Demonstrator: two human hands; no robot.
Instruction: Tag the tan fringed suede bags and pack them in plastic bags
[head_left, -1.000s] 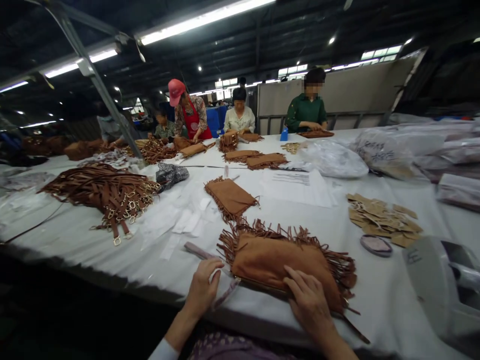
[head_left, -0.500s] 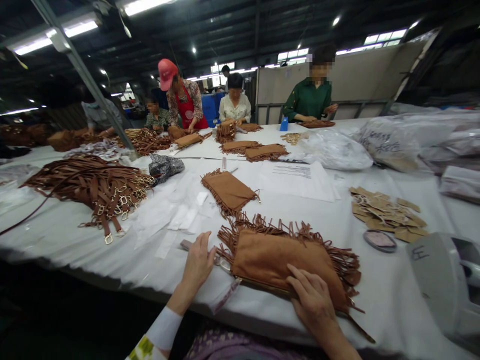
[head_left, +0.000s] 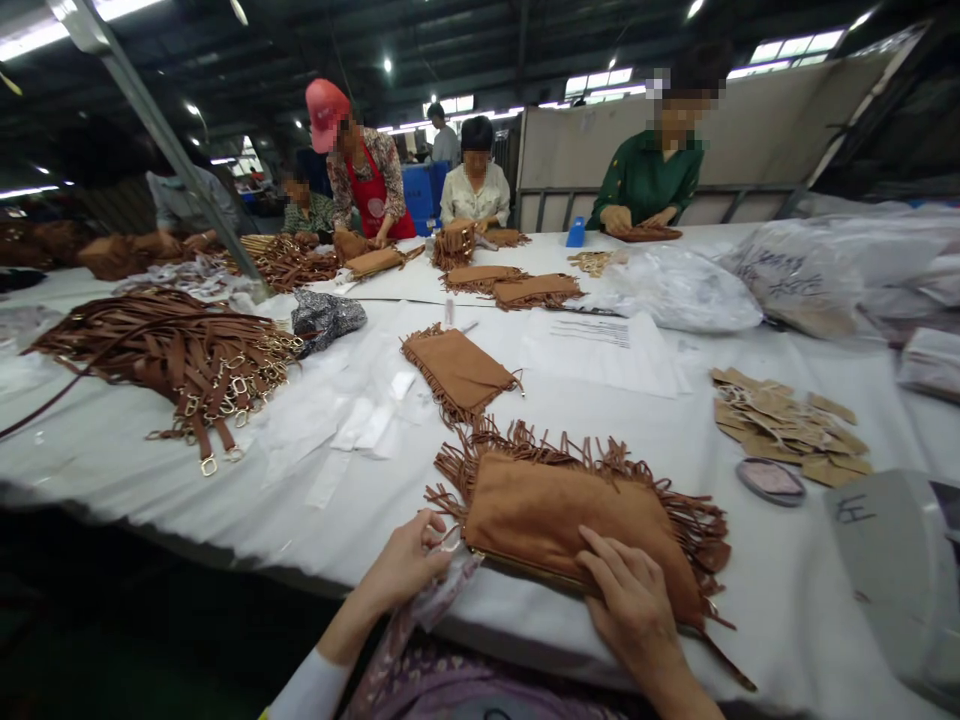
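Two hands work a fringed tan bag (head_left: 570,515) at the near edge of a white table (head_left: 135,450). The right hand (head_left: 634,600) presses flat on the bag, fingers spread. The left hand (head_left: 405,560) pinches a metal ring (head_left: 450,541) at the bag's corner, clear plastic (head_left: 442,595) bunched under its fingers.

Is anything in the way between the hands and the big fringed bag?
No. The right hand lies flat on the fringed bag, and the left hand pinches at its near left corner, where a metal ring and a clear plastic piece sit. Nothing stands between hands and bag.
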